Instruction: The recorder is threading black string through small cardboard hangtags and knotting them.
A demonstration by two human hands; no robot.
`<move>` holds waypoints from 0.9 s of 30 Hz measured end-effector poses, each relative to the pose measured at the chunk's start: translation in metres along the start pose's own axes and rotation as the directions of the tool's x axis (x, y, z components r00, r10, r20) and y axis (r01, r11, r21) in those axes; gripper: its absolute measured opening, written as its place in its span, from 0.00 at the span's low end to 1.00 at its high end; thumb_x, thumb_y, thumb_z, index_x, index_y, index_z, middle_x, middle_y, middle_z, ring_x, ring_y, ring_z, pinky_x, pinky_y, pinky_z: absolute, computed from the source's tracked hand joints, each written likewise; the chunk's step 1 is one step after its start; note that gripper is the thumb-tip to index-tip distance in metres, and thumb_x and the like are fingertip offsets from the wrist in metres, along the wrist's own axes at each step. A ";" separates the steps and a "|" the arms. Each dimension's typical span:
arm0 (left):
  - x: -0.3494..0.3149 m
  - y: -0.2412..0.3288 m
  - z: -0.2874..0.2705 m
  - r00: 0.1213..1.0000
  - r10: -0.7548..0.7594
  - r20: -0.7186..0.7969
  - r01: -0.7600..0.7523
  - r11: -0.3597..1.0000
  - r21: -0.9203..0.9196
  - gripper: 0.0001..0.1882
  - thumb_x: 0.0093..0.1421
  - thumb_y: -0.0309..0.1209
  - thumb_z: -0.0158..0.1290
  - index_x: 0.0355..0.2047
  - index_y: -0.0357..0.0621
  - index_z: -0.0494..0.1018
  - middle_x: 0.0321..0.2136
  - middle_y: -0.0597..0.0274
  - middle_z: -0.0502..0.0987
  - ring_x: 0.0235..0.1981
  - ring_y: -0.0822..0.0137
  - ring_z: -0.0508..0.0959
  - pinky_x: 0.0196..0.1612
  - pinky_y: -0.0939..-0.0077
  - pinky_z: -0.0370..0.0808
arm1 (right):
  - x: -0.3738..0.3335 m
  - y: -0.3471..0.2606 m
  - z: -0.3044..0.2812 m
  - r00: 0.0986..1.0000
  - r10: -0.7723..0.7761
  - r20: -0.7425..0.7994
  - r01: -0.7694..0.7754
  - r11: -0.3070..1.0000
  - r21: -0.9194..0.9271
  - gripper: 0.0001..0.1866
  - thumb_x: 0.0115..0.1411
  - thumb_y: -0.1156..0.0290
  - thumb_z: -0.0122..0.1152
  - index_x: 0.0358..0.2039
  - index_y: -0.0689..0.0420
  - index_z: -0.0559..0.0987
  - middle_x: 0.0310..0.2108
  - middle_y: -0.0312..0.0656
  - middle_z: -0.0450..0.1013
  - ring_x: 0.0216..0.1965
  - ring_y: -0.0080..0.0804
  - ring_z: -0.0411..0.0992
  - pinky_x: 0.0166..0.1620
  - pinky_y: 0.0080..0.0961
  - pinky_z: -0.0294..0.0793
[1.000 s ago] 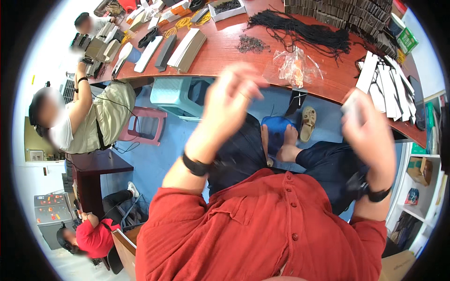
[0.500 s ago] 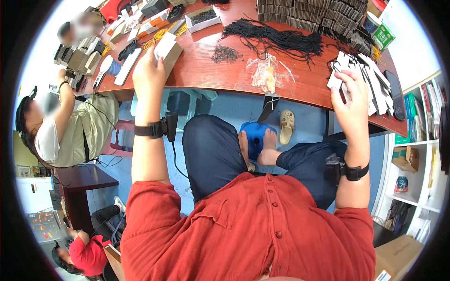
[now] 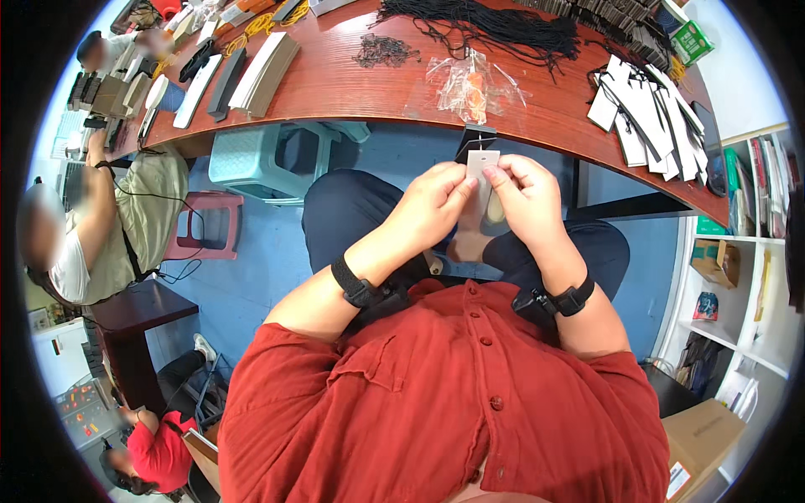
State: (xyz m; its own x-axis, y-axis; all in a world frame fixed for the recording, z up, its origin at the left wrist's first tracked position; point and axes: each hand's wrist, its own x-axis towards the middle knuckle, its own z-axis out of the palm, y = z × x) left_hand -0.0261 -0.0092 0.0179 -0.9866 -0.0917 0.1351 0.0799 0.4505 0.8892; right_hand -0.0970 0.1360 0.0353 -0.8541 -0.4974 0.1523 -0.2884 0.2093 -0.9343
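In front of the table edge, a white card tag (image 3: 483,158) with a small hole near its top is held upright between my two hands. My left hand (image 3: 434,204) pinches its left side, and my right hand (image 3: 528,197) has thumb and fingers closed on its right side. Just beyond the tag, a black bracket (image 3: 478,134) juts from the table edge. Clear plastic bags (image 3: 470,90) with something orange lie on the table behind it. To the left stands a stack of card tags (image 3: 267,74). White tags with black cords (image 3: 646,117) lie piled at the right.
A bundle of black cords (image 3: 495,25) and a small heap of dark pieces (image 3: 384,52) lie on the red-brown table (image 3: 335,84). A dark phone (image 3: 709,138) is at its right end. Pale green stools (image 3: 251,159) stand below. A co-worker (image 3: 92,218) sits at the left.
My left hand has come from the card stack and my right hand from the corded tags. They now meet in the middle on one white tag. The view has shifted slightly.
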 end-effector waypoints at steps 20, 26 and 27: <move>0.015 0.009 -0.016 0.990 0.101 -0.098 -0.052 0.910 0.412 0.11 0.55 0.34 0.50 0.27 0.37 0.73 0.21 0.52 0.72 0.23 0.60 0.74 0.28 0.72 0.70 | 0.121 -0.016 -0.044 0.958 -0.285 -0.027 0.146 0.568 -0.810 0.08 0.51 0.70 0.53 0.30 0.58 0.73 0.30 0.46 0.69 0.32 0.44 0.70 0.36 0.34 0.70; 0.007 0.043 -0.047 0.983 -0.110 -0.146 0.089 0.986 -0.143 0.14 0.60 0.38 0.44 0.37 0.41 0.72 0.23 0.64 0.69 0.18 0.73 0.68 0.22 0.83 0.67 | 0.109 -0.029 -0.055 0.902 -0.430 0.029 0.350 0.691 -0.632 0.06 0.53 0.71 0.50 0.27 0.60 0.68 0.28 0.47 0.67 0.29 0.45 0.68 0.35 0.35 0.68; 0.007 0.051 -0.048 0.953 -0.284 0.102 0.291 0.775 -0.561 0.16 0.62 0.39 0.42 0.39 0.41 0.72 0.23 0.66 0.69 0.17 0.76 0.67 0.20 0.86 0.65 | 0.100 -0.035 -0.061 0.969 -0.238 0.059 0.238 0.849 -0.472 0.06 0.54 0.71 0.50 0.27 0.61 0.68 0.27 0.45 0.67 0.27 0.36 0.67 0.34 0.29 0.67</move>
State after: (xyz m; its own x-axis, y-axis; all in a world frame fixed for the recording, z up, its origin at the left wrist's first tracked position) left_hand -0.0218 -0.0296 0.0851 -0.9779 -0.1243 -0.1683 -0.1453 -0.1754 0.9737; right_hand -0.1986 0.1300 0.1024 -0.7335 -0.5820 0.3511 -0.6520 0.4566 -0.6053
